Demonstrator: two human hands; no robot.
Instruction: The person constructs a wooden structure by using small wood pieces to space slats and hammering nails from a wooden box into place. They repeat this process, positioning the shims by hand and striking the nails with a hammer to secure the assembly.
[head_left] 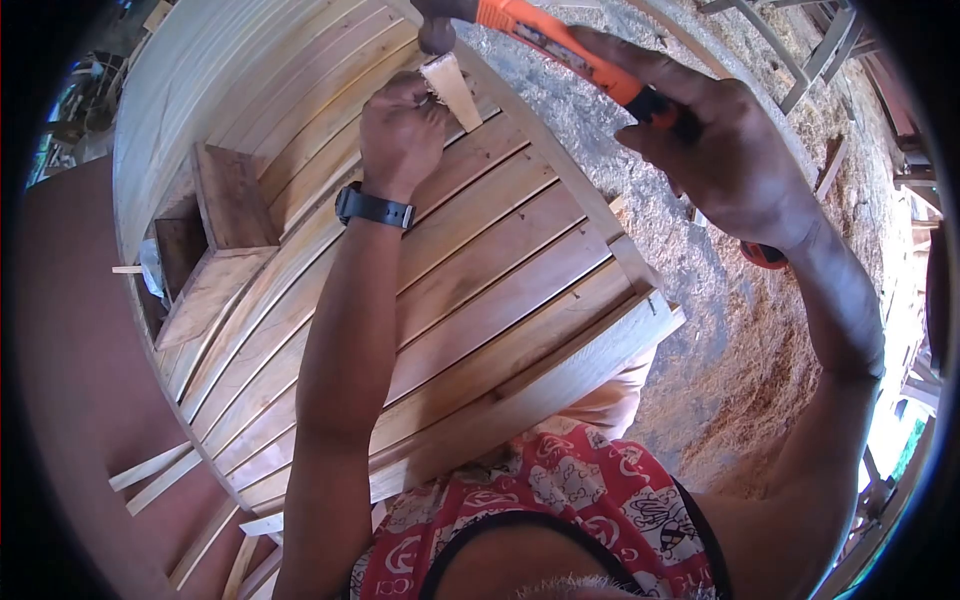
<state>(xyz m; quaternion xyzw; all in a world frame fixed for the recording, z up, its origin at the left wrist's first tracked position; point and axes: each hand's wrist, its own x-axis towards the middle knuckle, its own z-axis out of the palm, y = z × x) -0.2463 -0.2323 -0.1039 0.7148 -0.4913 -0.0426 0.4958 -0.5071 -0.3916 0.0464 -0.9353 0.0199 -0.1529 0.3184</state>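
My right hand (740, 160) grips a claw-type or similar hammer (555, 45) by its orange and black handle, fingers stretched along it; the top of the head is cut off by the frame. The hammer's dark striking face is right at the frayed upper end of a short, pale wooden block (456, 95). My left hand (403, 130), with a dark watch (374, 207) on its wrist, is closed against the block's left side. Its fingertips are partly hidden. Beneath both lies a slatted wooden panel (490, 240) with nail heads along its right end.
A wooden box-like frame (235, 200) stands on the slats at left. A thick edge board (530, 370) runs along the near side, by my body. Wood shavings (740, 370) cover the ground at right. Loose strips (160, 480) stick out at lower left.
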